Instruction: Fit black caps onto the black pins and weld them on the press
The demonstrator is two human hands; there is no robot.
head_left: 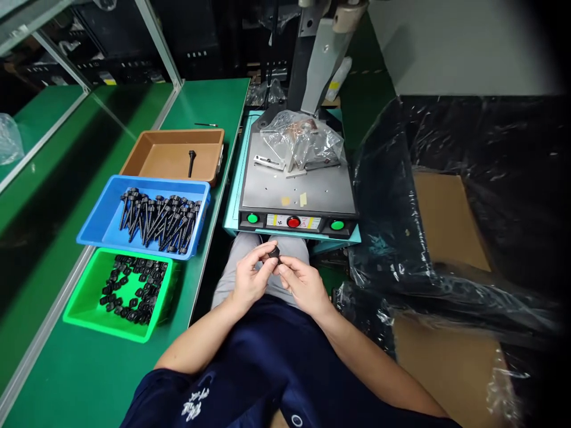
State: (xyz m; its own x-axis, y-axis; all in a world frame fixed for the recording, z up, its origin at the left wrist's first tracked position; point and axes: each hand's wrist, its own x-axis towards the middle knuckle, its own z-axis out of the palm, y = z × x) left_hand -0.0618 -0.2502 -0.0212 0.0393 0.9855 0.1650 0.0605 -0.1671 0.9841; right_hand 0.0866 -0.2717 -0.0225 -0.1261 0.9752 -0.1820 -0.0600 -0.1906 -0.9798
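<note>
**Small black part held between both hands at lap level**

The small black part (273,254) sits between the fingertips of both hands, above the person's lap and just below the front panel of the bench machine (294,184). The left hand (250,278) is curled, its thumb and forefingers closed on the near-left side of the part. The right hand (304,286) meets it from the other side, fingers drawn in to a pinch at the part's edge. Neither palm touches it. Most of the part is covered by the fingers, so its exact shape cannot be made out.

Judged by its look, the part is a stiff moulded piece, very light and fairly smooth. A fingertip pinch across its outer edges should hold it, though something this small could easily slip out and fall to the lap.

On the green bench (89,368) to the left stand three trays in a row. The nearest, a green tray (84,300), holds many similar small black pieces. Behind it, a blue tray (102,215) holds a heap of long black pins (158,219). Farthest back, a brown tray (163,157) holds a single pin (191,162). The machine's front shows two green buttons (253,218) flanking a red button (293,222), and a clear plastic bag (306,138) lies on its plate. To the right stands a cardboard box (446,220) lined with black film.
</note>
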